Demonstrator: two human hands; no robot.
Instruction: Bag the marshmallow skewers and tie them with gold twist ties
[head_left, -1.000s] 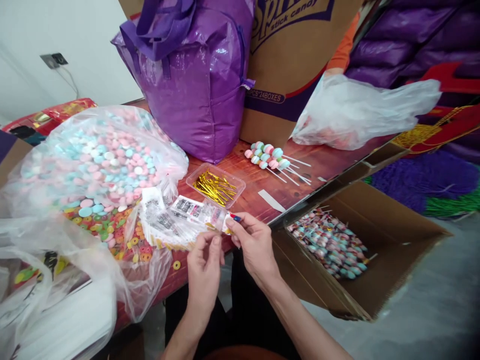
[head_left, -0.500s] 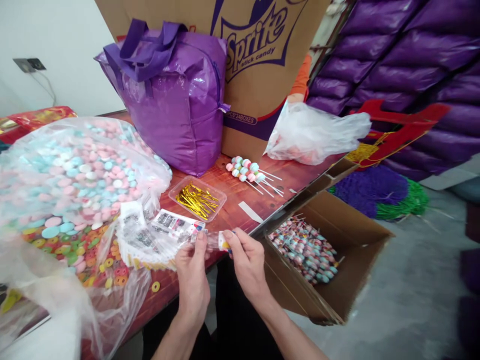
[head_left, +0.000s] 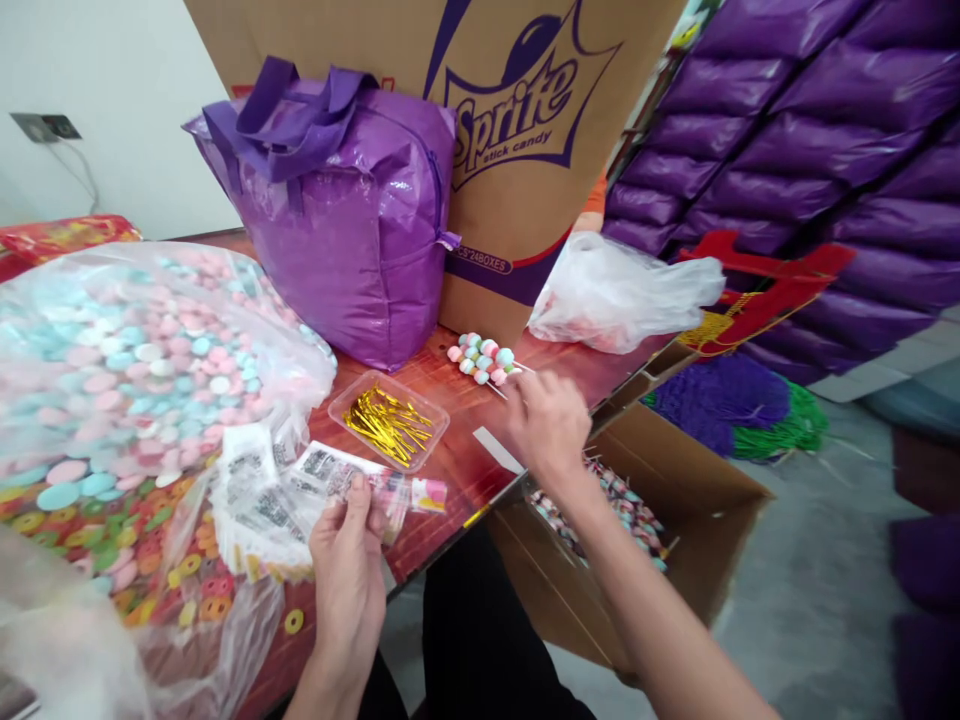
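Observation:
My left hand (head_left: pixel 349 560) pinches a clear printed candy wrapper (head_left: pixel 394 490) between thumb and fingers, above the table's front edge. Its colourful end sticks out to the right. Beneath and left of it lies a fanned pile of printed wrappers (head_left: pixel 259 500). My right hand (head_left: pixel 551 415), slightly blurred, is at the stick ends of several candy skewers (head_left: pixel 480 358), its fingers curled in around the sticks. Pastel round candies are threaded on these skewers. Between the hands, a clear plastic tray (head_left: pixel 335 408) holds gold twist ties (head_left: pixel 386 422).
Bags of pastel candies (head_left: pixel 150 350) and ring candies (head_left: pixel 150 530) cover the left. Behind stand a purple bag (head_left: pixel 345 240) and a large carton (head_left: pixel 487 220). Below the table's right edge, an open box (head_left: pixel 705 510) holds finished skewers. A white plastic bag (head_left: pixel 622 290) lies at the back right.
My right hand has let go of the wrapper's end and moved up and right to the skewers. My left hand keeps the wrapper and has shifted slightly left and down.

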